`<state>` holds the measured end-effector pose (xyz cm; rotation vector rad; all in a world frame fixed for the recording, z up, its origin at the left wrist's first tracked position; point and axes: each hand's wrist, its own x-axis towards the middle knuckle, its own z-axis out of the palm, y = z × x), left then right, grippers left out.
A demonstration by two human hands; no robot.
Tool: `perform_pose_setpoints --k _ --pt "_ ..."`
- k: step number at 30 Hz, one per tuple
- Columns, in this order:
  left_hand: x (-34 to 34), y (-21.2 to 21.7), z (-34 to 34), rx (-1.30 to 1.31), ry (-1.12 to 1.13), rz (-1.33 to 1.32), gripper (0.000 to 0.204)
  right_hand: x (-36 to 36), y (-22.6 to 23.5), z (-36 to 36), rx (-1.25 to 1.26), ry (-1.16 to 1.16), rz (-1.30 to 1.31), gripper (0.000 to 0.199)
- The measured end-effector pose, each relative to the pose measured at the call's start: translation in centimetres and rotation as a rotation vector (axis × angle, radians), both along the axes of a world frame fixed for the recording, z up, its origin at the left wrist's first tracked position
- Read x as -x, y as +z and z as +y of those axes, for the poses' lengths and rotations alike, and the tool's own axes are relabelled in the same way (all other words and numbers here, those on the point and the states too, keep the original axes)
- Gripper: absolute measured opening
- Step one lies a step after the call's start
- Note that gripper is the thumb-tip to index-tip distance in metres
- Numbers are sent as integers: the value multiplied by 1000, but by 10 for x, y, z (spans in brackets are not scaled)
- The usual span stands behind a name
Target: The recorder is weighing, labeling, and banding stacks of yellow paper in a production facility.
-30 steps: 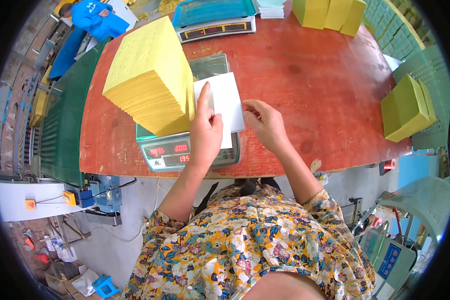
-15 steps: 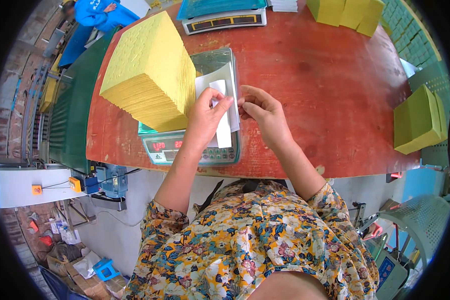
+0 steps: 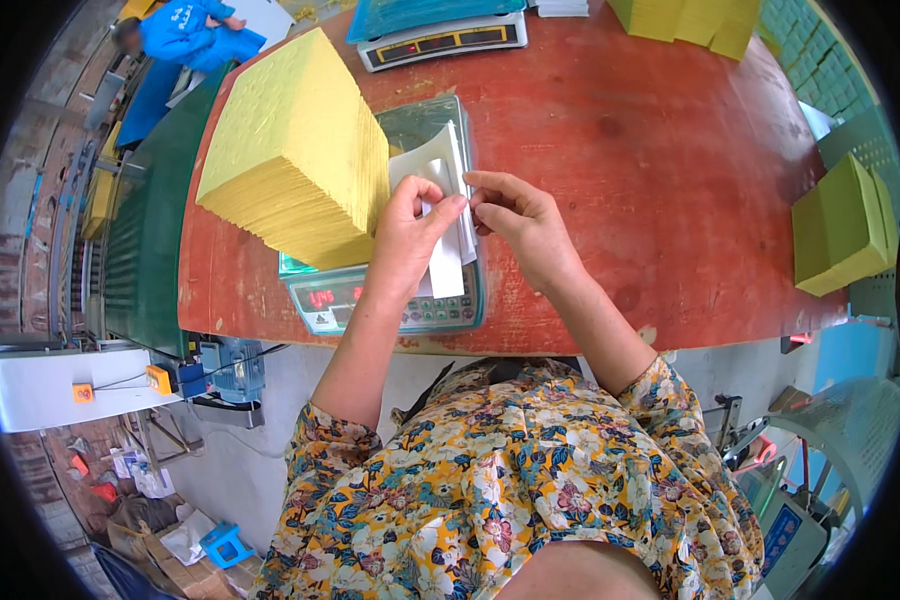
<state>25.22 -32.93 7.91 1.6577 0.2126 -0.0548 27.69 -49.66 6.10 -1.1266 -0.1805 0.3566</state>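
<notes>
A tall stack of yellow sheets (image 3: 300,150) stands on a teal-framed digital scale (image 3: 390,310) with red lit digits. Beside the stack, white paper sheets (image 3: 457,150) lie on the scale, with a narrow white paper strip (image 3: 447,265) over them. My left hand (image 3: 417,225) pinches the strip between thumb and curled forefinger. Across from it, my right hand (image 3: 530,225) has its thumb and fingers bent together at the right edge of the white sheets. What lies between those fingertips is too small to tell.
Behind is a second scale (image 3: 440,45) with a blue pan, and a small white paper pile (image 3: 562,8). Yellow stacks stand at the far right (image 3: 685,22) and right edge (image 3: 840,230) of the red table (image 3: 620,180). A person in blue (image 3: 185,35) is at the far left.
The upper end of the white strip now curls over more. My right fingertips have shifted slightly left to the sheets' edge. The left hand has hardly moved; the scale's digits have changed.
</notes>
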Motion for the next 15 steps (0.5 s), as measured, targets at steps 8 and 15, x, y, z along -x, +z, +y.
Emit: perform_pose_setpoints --k 8,15 --pt "5 -7 5 17 -35 -12 5 -6 2 -11 666 -441 -572 28" --pt "4 -6 3 90 -30 0 6 -21 19 4 720 -156 -336 27"
